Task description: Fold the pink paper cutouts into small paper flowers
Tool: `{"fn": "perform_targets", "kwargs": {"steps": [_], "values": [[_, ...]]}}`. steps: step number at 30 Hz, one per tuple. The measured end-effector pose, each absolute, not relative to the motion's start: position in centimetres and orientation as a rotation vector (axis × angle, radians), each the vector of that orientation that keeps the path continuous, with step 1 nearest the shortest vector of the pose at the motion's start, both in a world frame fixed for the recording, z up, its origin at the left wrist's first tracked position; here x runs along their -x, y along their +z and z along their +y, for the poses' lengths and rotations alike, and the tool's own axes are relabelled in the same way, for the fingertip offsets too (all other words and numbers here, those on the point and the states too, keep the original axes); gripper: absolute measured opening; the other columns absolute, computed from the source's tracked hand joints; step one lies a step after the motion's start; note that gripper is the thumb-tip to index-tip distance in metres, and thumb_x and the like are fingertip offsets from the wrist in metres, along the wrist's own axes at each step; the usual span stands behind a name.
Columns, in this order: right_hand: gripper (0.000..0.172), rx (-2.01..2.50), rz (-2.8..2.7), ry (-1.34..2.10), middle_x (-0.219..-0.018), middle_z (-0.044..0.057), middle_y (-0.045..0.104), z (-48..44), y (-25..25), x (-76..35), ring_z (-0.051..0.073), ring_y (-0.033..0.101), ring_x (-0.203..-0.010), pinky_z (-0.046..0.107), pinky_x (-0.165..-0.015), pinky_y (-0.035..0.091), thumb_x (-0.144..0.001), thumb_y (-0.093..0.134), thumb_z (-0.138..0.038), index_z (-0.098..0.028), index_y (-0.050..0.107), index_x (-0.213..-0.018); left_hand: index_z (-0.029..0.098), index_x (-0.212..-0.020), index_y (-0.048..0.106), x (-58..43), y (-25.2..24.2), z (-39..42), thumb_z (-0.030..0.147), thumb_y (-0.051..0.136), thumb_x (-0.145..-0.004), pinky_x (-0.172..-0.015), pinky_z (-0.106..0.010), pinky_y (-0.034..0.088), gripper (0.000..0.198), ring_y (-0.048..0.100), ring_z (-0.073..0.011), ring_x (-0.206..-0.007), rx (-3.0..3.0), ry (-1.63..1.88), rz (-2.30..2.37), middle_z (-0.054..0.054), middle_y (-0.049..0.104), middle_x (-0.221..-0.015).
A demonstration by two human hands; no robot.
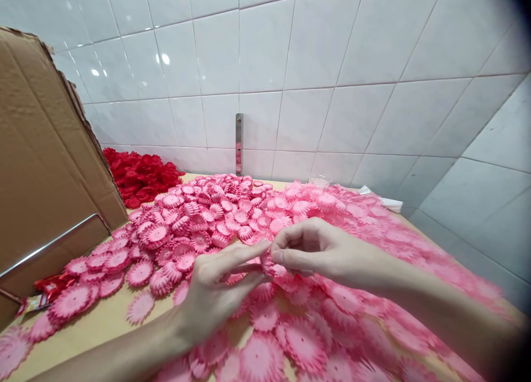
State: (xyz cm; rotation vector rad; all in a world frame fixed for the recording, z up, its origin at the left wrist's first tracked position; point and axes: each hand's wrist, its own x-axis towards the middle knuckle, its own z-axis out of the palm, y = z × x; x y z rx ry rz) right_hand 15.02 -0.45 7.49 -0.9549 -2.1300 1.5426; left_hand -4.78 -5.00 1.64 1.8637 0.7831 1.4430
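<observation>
Pink pleated discs cover most of a wooden table [103, 321], seen from the head camera. One pink flower [267, 267] is held just above the table, well to the right of the cardboard box [41, 166] and nearer the viewer than its open edge. The left hand [219, 293] pinches this pink flower from the box side, with thumb and forefinger closed on its rim. The right hand [315, 252] grips the opposite rim from the side away from the box, thumb pressed against curled fingers. Both hands touch the same piece, and their fingertips nearly meet.

The heap of pink discs [215, 216] starts at the foot of the box and spreads right, away from it. A pile of red discs [141, 174] lies just beyond the box's far corner, against the tiled wall [332, 67]. A metal strip [239, 143] stands upright on the wall, right of the box and past the red pile. A red wrapper [50, 285] lies on the table touching the box's lower edge, below a thin metal bar [53, 241] that crosses the face of the box.
</observation>
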Motion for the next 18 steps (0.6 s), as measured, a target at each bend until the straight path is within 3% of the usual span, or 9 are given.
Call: {"fn": "perform_targets", "kwargs": {"steps": [5, 10, 18], "values": [[0.018, 0.969, -2.125, 1.511, -0.062, -0.004, 0.043, -0.72, 7.49, -14.74, 0.008, 0.035, -0.054, 0.022, -0.047, 0.025, -0.085, 0.060, -0.031, -0.015, 0.059, -0.075, 0.029, -0.108, 0.072, 4.58, 1.73, -4.91, 0.001, 0.076, -0.067, -0.081, -0.029, 0.063, 0.050, 0.071, -0.0204, -0.097, -1.705, 1.421, 0.734, -0.002, 0.071, -0.114], [0.017, 0.962, -2.163, 1.452, -0.063, -0.003, 0.046, -1.05, 7.67, -14.51, 0.008, 0.037, -0.055, 0.021, -0.046, 0.026, -0.087, 0.054, -0.025, -0.015, 0.060, -0.075, 0.029, -0.101, 0.074, 4.23, 1.88, -4.99, 0.001, 0.073, -0.072, -0.076, -0.024, 0.064, 0.040, 0.074, -0.0165, -0.084, -1.398, 1.425, 0.746, 0.002, 0.075, -0.102], [0.010, 1.030, -2.210, 1.313, -0.066, -0.003, 0.048, -0.55, 7.40, -14.98, 0.009, 0.041, -0.059, 0.022, -0.051, 0.031, -0.082, 0.052, -0.015, -0.016, 0.058, -0.075, 0.025, -0.089, 0.077, 4.22, 2.61, -5.17, 0.004, 0.077, -0.068, -0.074, -0.018, 0.063, 0.030, 0.074, -0.0139, -0.079, -1.323, 1.481, 0.888, 0.003, 0.077, -0.090]]}}
